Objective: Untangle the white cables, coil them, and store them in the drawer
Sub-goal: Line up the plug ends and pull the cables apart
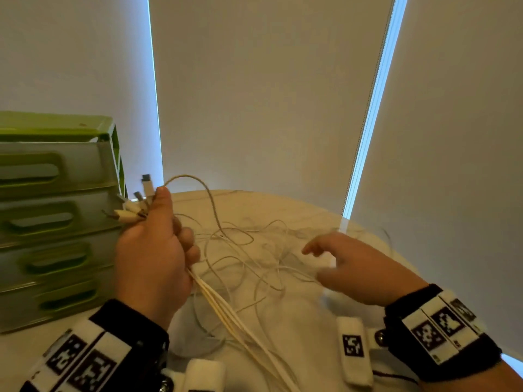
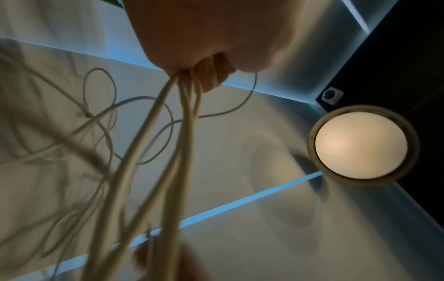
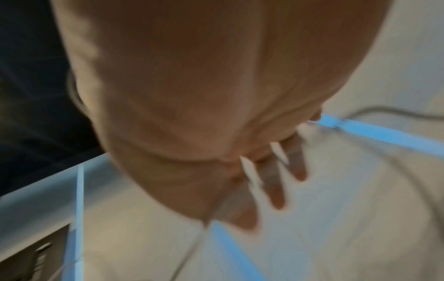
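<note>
My left hand [image 1: 158, 247] is raised above the table and grips a bundle of several white cables [image 1: 226, 315]. Their plug ends [image 1: 135, 206] stick out above my fist, beside the drawer unit. In the left wrist view the cables [image 2: 153, 152] run down out of my curled fingers [image 2: 211, 76]. The remaining cable lies as a loose tangle [image 1: 249, 261] on the table. My right hand [image 1: 351, 267] hovers over the right side of the tangle with fingers spread and holds nothing. The right wrist view is blurred and shows straight fingers [image 3: 276, 192].
A green and grey drawer unit [image 1: 56, 219] with several shut drawers stands at the left on the pale round table [image 1: 297, 321]. Grey window blinds [image 1: 254, 94] hang behind. A round ceiling lamp [image 2: 360, 144] shows in the left wrist view.
</note>
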Tool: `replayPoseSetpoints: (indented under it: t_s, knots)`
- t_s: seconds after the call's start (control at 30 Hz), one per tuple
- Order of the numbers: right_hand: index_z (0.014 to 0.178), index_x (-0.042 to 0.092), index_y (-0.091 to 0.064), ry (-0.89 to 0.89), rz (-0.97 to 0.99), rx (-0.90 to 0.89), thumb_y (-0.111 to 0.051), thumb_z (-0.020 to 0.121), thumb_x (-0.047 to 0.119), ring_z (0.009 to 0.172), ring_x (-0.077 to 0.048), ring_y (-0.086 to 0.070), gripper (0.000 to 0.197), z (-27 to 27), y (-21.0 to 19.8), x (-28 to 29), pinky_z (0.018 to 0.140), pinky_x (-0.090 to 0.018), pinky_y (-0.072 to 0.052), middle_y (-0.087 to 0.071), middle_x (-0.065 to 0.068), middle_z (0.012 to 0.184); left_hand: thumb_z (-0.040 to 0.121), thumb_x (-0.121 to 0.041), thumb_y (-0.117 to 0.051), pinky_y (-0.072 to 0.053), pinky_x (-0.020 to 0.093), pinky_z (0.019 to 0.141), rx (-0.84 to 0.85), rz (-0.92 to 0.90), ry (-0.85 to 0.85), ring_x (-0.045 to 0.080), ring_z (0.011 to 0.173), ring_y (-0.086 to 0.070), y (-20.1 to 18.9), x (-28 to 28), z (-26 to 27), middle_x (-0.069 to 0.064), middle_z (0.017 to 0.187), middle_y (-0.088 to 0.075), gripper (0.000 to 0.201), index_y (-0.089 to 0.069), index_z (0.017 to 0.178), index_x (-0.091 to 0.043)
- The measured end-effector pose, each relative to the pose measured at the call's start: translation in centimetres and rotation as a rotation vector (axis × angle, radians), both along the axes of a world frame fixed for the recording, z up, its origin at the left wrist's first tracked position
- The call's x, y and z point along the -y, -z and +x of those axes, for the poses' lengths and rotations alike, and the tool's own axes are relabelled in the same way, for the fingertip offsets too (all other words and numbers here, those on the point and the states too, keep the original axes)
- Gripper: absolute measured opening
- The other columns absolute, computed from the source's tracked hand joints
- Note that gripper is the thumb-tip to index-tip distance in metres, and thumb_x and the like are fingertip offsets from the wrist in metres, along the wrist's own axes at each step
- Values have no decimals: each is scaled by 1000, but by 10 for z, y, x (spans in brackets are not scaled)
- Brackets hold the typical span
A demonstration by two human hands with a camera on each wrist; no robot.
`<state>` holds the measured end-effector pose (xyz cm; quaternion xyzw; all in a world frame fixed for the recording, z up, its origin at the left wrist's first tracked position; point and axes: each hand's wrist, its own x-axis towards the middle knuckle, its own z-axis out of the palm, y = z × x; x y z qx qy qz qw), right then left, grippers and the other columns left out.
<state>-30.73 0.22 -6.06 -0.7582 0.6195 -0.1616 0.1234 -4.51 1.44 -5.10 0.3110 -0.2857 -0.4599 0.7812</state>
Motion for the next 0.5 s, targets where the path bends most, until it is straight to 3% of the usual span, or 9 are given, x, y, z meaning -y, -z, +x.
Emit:
replayPoseSetpoints:
  t_s: [0.07,0.13,0.2,0.3,0.4,0.5]
  knots:
    - [119,40,-60,-94,-7,390,-61,92,22,98,0,-64,32,22,-1,-8,86,-20,-52,-65,17,110,99,-38,-55,-23,19,36,42,-34,138,7,39,-25,3,-2,-5,-7,50,-28,45,-39,59,-25]
    - [122,36,-61,-122,156,595,-57,98,35,81,-4,-70,24,44,1,-13,71,-20,-55,-71,8,102,95,-39,-55,-22,19,36,93,-54,259,8,40,-22,4,-5,-11,-7,52,-24,42,-38,60,-24]
    - [115,34,-66,-166,246,559,-54,98,43,66,-11,-67,22,57,10,-11,61,-24,-52,-74,2,91,88,-42,-57,-22,20,36,146,-66,330,8,40,-22,4,-8,-15,-6,52,-24,38,-39,60,-23]
    - [98,24,-72,-166,229,523,-64,94,26,63,-8,-63,9,62,17,-6,61,-22,-49,-75,3,78,91,-38,-56,-24,21,37,203,-58,320,9,39,-24,4,-9,-19,-4,53,-26,39,-43,58,-23]
    - [105,20,-67,-158,246,645,-67,88,7,68,-13,-68,22,65,19,-6,68,-28,-51,-77,-2,83,94,-36,-59,-26,21,39,268,-28,279,10,40,-26,9,-6,-19,-4,51,-31,39,-47,59,-23]
    - [116,23,-57,-91,89,799,-68,86,4,64,-16,-67,37,67,13,-7,70,-37,-50,-77,-7,81,76,-50,-78,-31,26,43,490,3,224,11,38,-33,19,0,-17,-7,47,-40,42,-52,79,-16]
